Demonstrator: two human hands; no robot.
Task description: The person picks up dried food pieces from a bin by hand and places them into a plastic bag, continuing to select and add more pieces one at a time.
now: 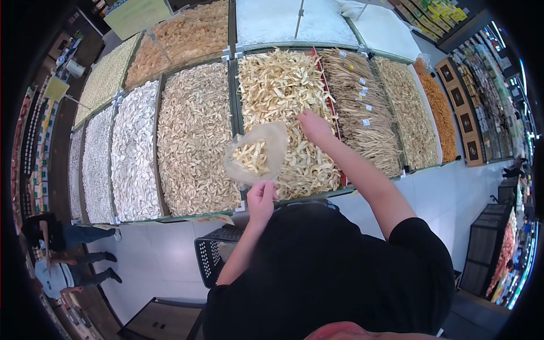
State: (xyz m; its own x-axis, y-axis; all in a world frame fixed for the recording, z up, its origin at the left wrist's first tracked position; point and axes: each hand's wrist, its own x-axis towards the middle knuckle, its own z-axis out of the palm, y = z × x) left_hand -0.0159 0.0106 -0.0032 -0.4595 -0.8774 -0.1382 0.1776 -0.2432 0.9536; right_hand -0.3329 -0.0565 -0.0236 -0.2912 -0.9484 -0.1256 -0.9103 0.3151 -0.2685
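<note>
Above a bin (235,110) of pale yellow slices (280,73), holding a see-through bag (272,148) partly filled with slices.

Grasping the near edge of the bag between the thumb and fingers of the left hand (262,197), with the bag over the near left part of the bin. Reaching down to the slices farther in with the right hand (315,127), fingers bent; cannot tell from this view whether grasping any. To the left, bordered by a divider (158,105), with tan slices (198,130) and then white pieces (134,153). To the right, past a red strip (327,93), with thin brown stalks (362,102) under small labels. Near the left forearm, with a dark basket (207,258); at far left, with two people (54,277).
</note>
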